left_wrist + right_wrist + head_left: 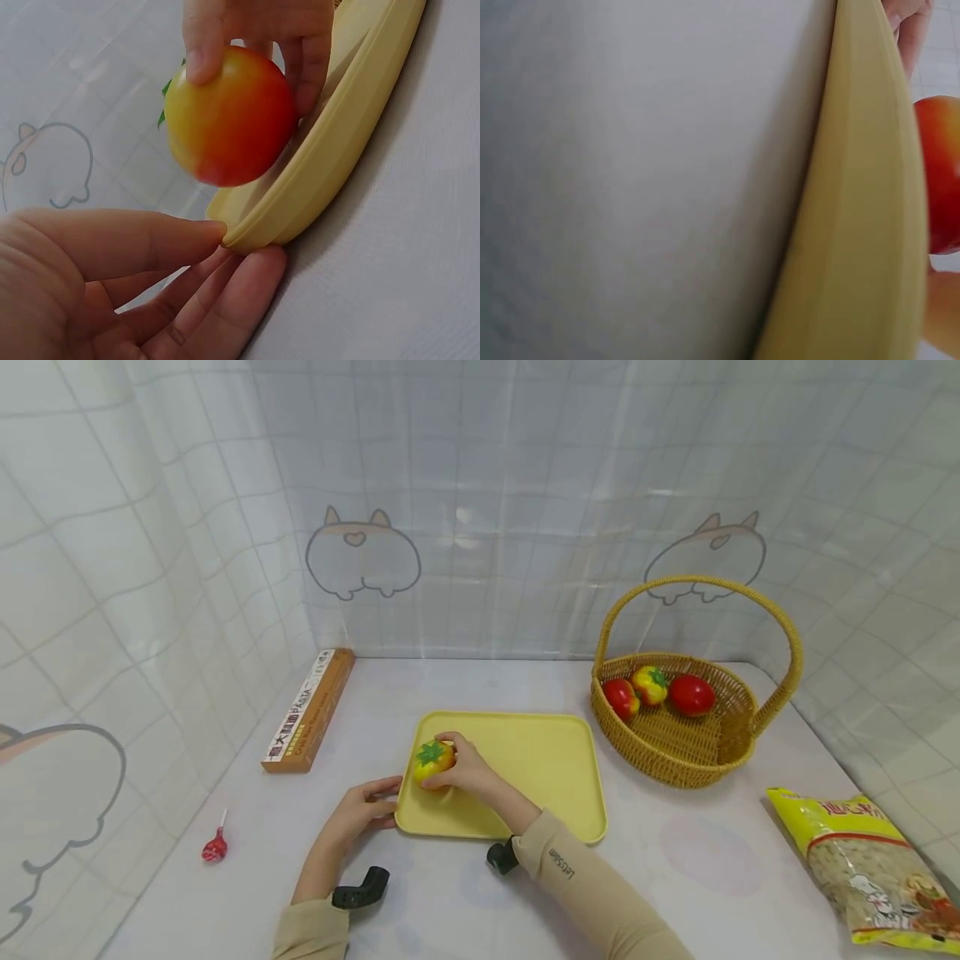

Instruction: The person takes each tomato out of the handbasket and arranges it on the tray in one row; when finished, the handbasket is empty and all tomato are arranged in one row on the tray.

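Note:
My right hand [469, 770] grips a yellow-and-red tomato [432, 763] with a green leafy top, over the left end of a yellow tray [525, 777]. In the left wrist view, the tomato [232, 120] shows its red side, with the right hand's fingers [204, 45] around it. With thumb above and fingers below, my left hand [356, 817] pinches the tray's left edge [247, 238]. The right wrist view is mostly filled by the tray's outer wall [855, 195], with part of the tomato [941, 172] beyond it.
At the back right stands a wicker basket [652, 760] with a tall handle, holding red and yellow-red fruits [692, 695]. A pasta box [311, 714] lies at the back left, a red lollipop [215, 845] at the left. A yellow food bag [870, 868] lies at the front right.

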A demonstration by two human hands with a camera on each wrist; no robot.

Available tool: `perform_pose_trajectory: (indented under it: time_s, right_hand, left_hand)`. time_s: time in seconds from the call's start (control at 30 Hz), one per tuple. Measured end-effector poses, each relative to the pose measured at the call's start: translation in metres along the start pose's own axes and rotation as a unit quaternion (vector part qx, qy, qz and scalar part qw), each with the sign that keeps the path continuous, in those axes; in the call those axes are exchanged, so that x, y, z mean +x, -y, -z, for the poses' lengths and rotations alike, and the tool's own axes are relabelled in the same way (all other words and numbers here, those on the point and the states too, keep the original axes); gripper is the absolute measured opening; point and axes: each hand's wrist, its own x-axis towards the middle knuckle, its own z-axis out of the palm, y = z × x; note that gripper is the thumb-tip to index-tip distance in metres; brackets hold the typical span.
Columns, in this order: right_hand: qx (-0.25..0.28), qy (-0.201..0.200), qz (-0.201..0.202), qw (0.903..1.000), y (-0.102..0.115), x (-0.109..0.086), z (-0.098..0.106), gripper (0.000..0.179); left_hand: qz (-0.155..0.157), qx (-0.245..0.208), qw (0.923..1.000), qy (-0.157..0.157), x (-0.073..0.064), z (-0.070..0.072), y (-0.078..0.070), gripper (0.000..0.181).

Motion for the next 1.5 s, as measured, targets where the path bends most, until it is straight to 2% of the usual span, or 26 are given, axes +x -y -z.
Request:
perform_pose_trajectory:
  time_s: [0.27,0.67,0.87,1.0,1.2,1.5]
  right_hand:
    - [-0.021,0.013,0.008,0.9996,0.004,-0.003,-0.004,0.072]
    - [-0.024,0.019,-0.01,0.9995,0.004,-0.008,-0.002,0.087]
    - [0.004,0.017,-0.012,0.9998,0.005,-0.012,0.015,0.089]
    - [0.003,0.006,-0.002,1.0,0.007,-0.014,0.029,0.087]
    - [0.01,-0.004,-0.015,0.9998,0.016,-0.025,0.048,0.086]
    - [0.024,-0.028,-0.016,0.9992,0.01,-0.026,0.07,0.084]
  left_hand:
    - [0.003,0.001,0.9999,-0.01,-0.001,-0.002,-0.003,0.052]
    - [0.005,0.01,0.9999,-0.011,-0.002,-0.004,0.0,0.053]
    - [-0.005,0.002,1.0,-0.006,-0.001,-0.003,0.002,0.052]
    - [-0.012,-0.006,0.9999,-0.002,-0.002,-0.002,0.001,0.05]
    - [-0.011,-0.006,0.9999,0.004,-0.003,-0.001,0.001,0.051]
    - [-0.009,-0.006,0.9998,0.014,0.0,0.0,0.0,0.053]
